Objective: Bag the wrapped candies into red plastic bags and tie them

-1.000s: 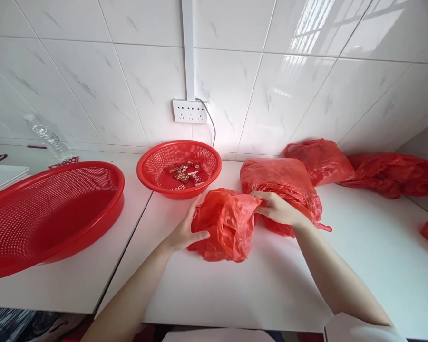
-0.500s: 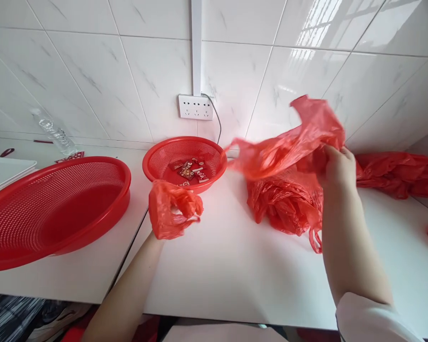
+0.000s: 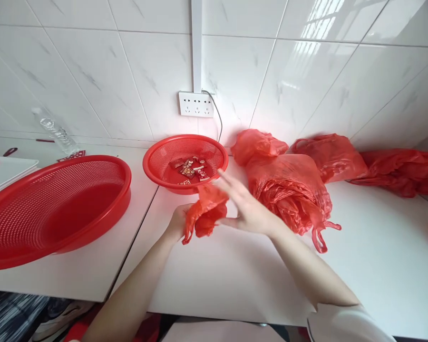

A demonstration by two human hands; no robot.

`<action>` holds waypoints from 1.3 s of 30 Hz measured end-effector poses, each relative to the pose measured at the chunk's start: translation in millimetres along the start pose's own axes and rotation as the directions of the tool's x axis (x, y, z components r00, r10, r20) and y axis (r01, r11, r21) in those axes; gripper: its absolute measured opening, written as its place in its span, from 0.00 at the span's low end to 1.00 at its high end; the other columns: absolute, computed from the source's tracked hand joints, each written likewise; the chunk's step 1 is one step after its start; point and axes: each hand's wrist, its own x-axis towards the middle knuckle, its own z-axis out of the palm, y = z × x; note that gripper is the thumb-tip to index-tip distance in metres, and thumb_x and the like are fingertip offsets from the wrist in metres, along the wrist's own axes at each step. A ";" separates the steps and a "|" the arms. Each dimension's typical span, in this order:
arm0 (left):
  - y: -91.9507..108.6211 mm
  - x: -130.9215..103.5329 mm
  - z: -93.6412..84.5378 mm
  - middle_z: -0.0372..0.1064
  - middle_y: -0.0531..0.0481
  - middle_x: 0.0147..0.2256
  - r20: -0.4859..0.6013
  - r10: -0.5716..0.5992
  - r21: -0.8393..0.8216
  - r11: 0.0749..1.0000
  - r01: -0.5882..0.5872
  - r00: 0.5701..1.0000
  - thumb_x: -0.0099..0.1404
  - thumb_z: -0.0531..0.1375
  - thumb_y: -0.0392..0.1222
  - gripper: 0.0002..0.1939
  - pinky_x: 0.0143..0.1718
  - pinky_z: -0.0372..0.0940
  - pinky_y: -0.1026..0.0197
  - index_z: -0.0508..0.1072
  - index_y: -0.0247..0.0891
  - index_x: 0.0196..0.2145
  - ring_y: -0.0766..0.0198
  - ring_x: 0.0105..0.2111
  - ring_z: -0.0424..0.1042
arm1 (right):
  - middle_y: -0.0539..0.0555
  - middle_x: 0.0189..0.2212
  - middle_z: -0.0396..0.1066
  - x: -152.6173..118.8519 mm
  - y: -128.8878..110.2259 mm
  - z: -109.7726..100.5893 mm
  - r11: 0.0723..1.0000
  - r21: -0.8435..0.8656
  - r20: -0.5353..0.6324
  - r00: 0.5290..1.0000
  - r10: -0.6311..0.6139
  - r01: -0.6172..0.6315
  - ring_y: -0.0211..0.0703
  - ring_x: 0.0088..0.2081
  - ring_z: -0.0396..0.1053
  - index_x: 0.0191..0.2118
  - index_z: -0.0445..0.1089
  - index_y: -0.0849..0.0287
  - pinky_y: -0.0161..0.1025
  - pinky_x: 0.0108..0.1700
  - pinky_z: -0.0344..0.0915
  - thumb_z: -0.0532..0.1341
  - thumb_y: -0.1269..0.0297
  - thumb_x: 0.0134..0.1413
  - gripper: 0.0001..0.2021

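Note:
A small crumpled red plastic bag (image 3: 207, 210) is gripped in my left hand (image 3: 180, 221), above the white table just in front of the small red basket (image 3: 185, 190). The bag hides part of that hand's fingers. Close to the bag's right side is my right hand (image 3: 248, 209), its fingers apart and slightly blurred, with nothing in it. To the right lies a folded bundle of red plastic bags (image 3: 288, 183), a handle loop hanging toward me. Another loose red bag (image 3: 330, 156) rests behind it. Several small decorated red packets (image 3: 190, 170) lie inside the small basket.
A large red perforated basket (image 3: 123, 190) stands at left. Beyond it are a clear plastic bottle (image 3: 59, 135) and a white tray (image 3: 12, 168). More red plastic (image 3: 403, 168) lies far right. A socket strip (image 3: 196, 104) with a cable is on the tiled wall.
My right hand has let go of the red bag it held over the bundle; that bag now lies by the wall. The hand has come left, beside the bag in my left hand.

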 end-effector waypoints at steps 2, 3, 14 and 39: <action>2.9 -4.8 2.8 0.70 0.50 0.24 0.044 0.024 -0.007 1.000 -0.024 0.999 0.62 0.61 0.47 0.12 0.22 0.64 0.59 0.70 0.35 0.28 0.61 0.23 0.69 | 0.59 0.57 0.66 4.8 -2.7 14.0 0.998 0.066 0.097 0.995 -0.003 -0.004 0.55 0.57 0.65 0.59 0.64 0.52 0.55 0.60 0.58 0.62 0.57 0.58 0.23; 4.4 -6.4 2.6 0.67 0.52 0.24 0.035 0.048 -0.004 0.999 -0.047 0.998 0.62 0.61 0.47 0.12 0.23 0.63 0.61 0.68 0.36 0.26 0.64 0.23 0.67 | 0.57 0.48 0.73 6.0 -0.4 16.3 0.991 0.118 0.112 0.993 0.043 -0.056 0.50 0.48 0.71 0.52 0.70 0.53 0.51 0.55 0.63 0.59 0.58 0.61 0.15; 27.9 -13.9 -22.7 0.75 0.51 0.32 0.112 0.057 0.440 0.892 -0.102 0.992 0.55 0.66 0.51 0.17 0.31 0.66 0.61 0.73 0.42 0.40 0.61 0.28 0.71 | 0.45 0.18 0.45 -19.9 53.4 -70.3 0.709 0.669 -0.472 0.609 0.637 -0.223 0.39 0.19 0.49 0.29 0.64 0.51 0.38 0.24 0.56 0.58 0.53 0.58 0.11; -2.5 5.6 -12.1 0.69 0.49 0.35 -0.027 0.041 0.026 0.999 -0.041 0.999 0.69 0.53 0.52 0.16 0.40 0.64 0.61 0.71 0.37 0.36 0.62 0.36 0.68 | 0.53 0.34 0.74 -9.0 30.2 41.0 0.868 0.112 0.280 0.854 0.439 -0.483 0.42 0.32 0.70 0.48 0.67 0.55 0.36 0.32 0.63 0.59 0.60 0.59 0.12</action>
